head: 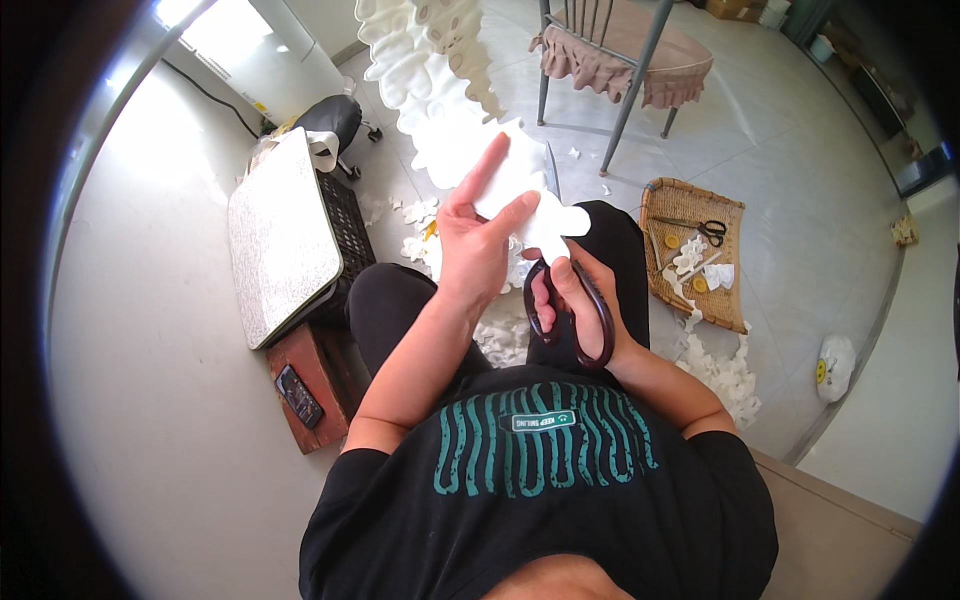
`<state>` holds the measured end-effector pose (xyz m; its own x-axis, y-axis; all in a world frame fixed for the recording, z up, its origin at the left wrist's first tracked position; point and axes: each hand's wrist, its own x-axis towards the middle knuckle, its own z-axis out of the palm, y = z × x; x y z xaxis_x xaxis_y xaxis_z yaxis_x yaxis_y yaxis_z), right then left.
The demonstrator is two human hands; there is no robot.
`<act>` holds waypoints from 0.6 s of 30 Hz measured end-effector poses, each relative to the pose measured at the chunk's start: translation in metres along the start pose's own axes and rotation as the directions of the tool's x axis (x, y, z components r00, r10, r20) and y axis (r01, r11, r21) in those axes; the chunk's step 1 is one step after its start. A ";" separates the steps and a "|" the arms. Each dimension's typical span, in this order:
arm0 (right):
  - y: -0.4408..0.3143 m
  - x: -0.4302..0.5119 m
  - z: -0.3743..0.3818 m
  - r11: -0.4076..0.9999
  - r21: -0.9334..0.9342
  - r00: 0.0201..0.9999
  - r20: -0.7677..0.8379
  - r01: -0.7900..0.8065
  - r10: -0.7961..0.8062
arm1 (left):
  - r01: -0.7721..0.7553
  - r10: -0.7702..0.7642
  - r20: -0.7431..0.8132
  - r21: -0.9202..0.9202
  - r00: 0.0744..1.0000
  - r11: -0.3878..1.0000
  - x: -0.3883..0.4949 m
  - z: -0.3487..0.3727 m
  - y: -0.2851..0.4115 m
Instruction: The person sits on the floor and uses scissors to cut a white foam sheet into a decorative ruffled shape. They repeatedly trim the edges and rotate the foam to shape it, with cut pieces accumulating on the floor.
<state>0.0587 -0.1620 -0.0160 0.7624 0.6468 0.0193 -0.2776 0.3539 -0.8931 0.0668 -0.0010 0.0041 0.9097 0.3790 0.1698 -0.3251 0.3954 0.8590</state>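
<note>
A long white padded fabric sheet (450, 105) with scalloped edges hangs down from the top of the view and ends at my hands. My left hand (480, 232) holds its near part, thumb on top and index finger stretched along the cloth. In my right hand (581, 292) are large scissors with dark handles (595, 315), their loops spread apart. One blade shows beyond the fabric's right edge; the rest is hidden under the cloth. A rounded white lobe (574, 221) of the fabric lies just above the scissors' pivot area.
White offcuts (424, 217) lie on the floor between and beyond my knees. At the right, a wicker tray (652, 225) holds black-handled scissors (711, 231) and scraps, with more scraps (724, 375) below. A board-topped crate (285, 232), a phone (298, 396) on a red wooden stool and a chair (634, 75) stand around.
</note>
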 end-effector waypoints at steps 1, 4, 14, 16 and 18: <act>0.001 0.000 0.003 1.000 0.018 1.000 -0.010 0.005 -0.004 | -0.001 0.001 -0.028 0.002 1.000 1.000 -0.003 0.003 -0.002; 0.006 0.001 0.011 0.997 0.075 0.999 -0.034 0.025 -0.023 | -0.014 0.015 -0.097 0.013 0.995 1.000 -0.013 0.010 -0.004; 0.015 0.003 0.019 0.992 0.095 0.993 -0.098 0.077 -0.068 | -0.044 0.045 -0.169 0.009 0.985 0.999 -0.017 0.011 -0.007; 0.017 0.002 0.018 0.991 0.103 0.992 -0.101 0.081 -0.071 | -0.021 0.019 -0.150 -0.015 0.989 1.000 -0.017 0.012 -0.002; 0.020 0.000 0.017 0.993 0.088 0.994 -0.086 0.075 -0.068 | -0.051 0.041 -0.163 -0.055 0.986 0.997 -0.015 0.012 -0.004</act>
<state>0.0440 -0.1436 -0.0260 0.8269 0.5609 0.0411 -0.2699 0.4599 -0.8459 0.0580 -0.0181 0.0040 0.8413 0.5262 0.1240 -0.3847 0.4215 0.8212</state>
